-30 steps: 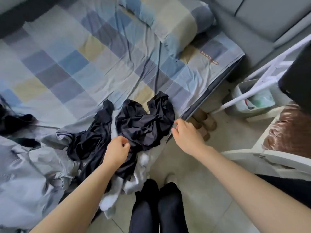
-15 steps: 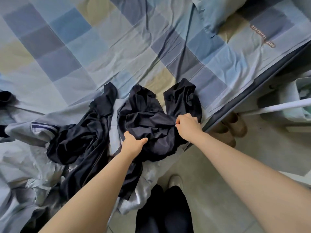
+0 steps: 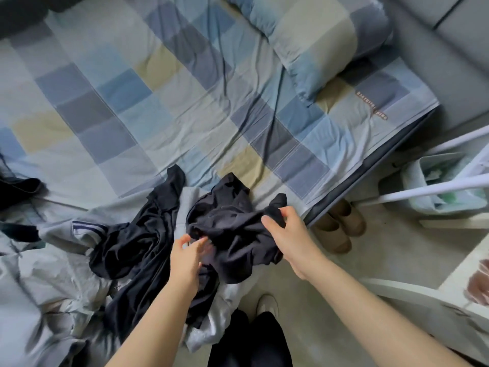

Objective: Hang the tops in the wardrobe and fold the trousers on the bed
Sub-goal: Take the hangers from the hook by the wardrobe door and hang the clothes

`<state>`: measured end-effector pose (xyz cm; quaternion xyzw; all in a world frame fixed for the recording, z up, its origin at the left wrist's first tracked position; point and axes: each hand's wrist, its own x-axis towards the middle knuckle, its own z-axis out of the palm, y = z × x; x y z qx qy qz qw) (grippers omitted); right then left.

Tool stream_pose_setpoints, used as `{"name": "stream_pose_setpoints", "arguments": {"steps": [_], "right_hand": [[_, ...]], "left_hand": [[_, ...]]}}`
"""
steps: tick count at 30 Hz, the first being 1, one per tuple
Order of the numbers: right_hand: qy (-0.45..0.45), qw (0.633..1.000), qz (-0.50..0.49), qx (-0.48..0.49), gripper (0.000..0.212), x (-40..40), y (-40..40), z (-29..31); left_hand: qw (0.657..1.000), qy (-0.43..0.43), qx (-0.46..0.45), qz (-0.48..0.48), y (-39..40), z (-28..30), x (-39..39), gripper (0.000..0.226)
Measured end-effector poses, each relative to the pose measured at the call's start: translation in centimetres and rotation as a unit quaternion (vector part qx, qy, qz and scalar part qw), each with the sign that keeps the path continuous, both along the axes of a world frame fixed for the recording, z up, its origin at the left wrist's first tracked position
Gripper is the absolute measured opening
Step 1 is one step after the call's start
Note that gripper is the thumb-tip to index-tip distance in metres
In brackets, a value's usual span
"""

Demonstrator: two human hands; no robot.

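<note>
Far left: a dark item lies at the bed's left edge, partly cut off. Pale grey clothes are heaped at the near-left corner, one with navy stripes. Beside them a black garment trails from the bed down toward the floor. Left hand: half a second ago it was closed on the lower edge of the dark top; now the grip is apart, fingers spread and motion-blurred, touching or just beside the cloth's left fold; contact cannot be confirmed. Dark top: bunched at the bed's near edge, on pale cloth, its lower part hanging over the side. Compared with the previous frame it is gathered tighter and its right lobe is raised. Right hand: previously a fist pressed on the cloth; now the grip is clamped on the top's right end, thumb on the near side and fingers curled over a raised fold. View has pulled back since then: the pillow is again in full view at upper right. Right of the bed edge: brown slippers on the floor, partly under the frame; white rails cross a pale bin. Bottom centre: dark trouser legs and one light shoe of the person.
</note>
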<state>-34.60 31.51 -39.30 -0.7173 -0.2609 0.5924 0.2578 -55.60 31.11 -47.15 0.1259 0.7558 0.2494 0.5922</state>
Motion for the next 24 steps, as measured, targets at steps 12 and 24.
{"name": "stream_pose_setpoints", "arguments": {"steps": [12,24], "right_hand": [[-0.019,0.952,-0.145,0.27,0.03,-0.1,-1.7,28.4],[-0.071,0.909,-0.267,0.312,0.043,5.1,-12.4,37.9]], "left_hand": [[0.912,0.083,0.245,-0.318,-3.7,20.3,2.4,0.037],[0.882,-0.05,0.353,-0.31,-4.6,38.0,4.0,0.005]]}}
